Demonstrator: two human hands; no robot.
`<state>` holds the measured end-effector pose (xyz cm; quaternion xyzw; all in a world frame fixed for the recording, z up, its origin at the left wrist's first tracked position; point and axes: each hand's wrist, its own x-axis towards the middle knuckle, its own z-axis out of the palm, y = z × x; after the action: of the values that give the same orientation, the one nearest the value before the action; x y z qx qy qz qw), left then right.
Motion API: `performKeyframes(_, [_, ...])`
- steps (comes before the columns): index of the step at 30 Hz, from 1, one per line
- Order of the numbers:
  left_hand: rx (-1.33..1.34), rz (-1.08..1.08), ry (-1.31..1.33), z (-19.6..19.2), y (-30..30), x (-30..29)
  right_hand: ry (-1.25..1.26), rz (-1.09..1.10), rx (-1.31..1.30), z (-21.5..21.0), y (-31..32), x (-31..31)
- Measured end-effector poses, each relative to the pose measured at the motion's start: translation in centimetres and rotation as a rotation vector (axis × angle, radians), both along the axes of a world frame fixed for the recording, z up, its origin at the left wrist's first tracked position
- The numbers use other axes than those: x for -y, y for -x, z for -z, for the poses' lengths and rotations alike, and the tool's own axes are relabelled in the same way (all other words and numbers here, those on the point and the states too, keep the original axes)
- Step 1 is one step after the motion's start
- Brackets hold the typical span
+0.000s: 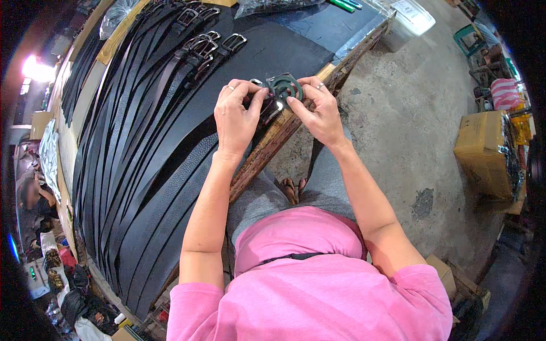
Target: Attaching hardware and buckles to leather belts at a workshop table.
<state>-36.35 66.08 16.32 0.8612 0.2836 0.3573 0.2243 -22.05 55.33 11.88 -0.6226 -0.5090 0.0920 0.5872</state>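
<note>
Over the table's wooden edge, my two hands work close together. My right hand is closed on a dark green ring-shaped thing, its thumb against the lower rim; the exact kind does not show. My left hand is closed beside it, thumb and fingers pinching a dark strap end that is mostly hidden. Bits of shiny metal glint by the left fingertips and below the ring. Left of my hands, several black leather belts lie lengthwise along the table, some with silver buckles at their far ends.
The dark table has a rough wooden edge running diagonally before me. Green-handled tools and a plastic bag lie at its far side. A white container stands beyond its corner. Cardboard boxes sit on the floor at right.
</note>
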Motion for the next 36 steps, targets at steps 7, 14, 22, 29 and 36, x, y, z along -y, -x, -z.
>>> performKeyframes(7, [0.076,-0.047,0.019,0.0,1.1,-0.7,0.065,-0.01,-0.001,-1.4,1.1,-0.6])
performKeyframes(14, [-0.078,-0.142,-0.076,1.6,1.7,-0.8,0.092,-0.057,-0.683,-0.1,-1.1,0.5])
performKeyframes(22, [-0.126,-0.026,-0.125,0.5,2.6,-0.4,0.004,-0.556,-1.202,-3.4,-1.2,-0.5])
performKeyframes(29, [-0.049,-0.116,-0.251,0.8,4.7,0.6,-0.038,-0.901,-1.214,-5.0,-5.1,-1.8])
performKeyframes(36, [-0.253,-0.567,-0.473,0.4,25.5,-3.0,-0.136,-1.109,-1.078,-6.6,-10.9,-3.0])
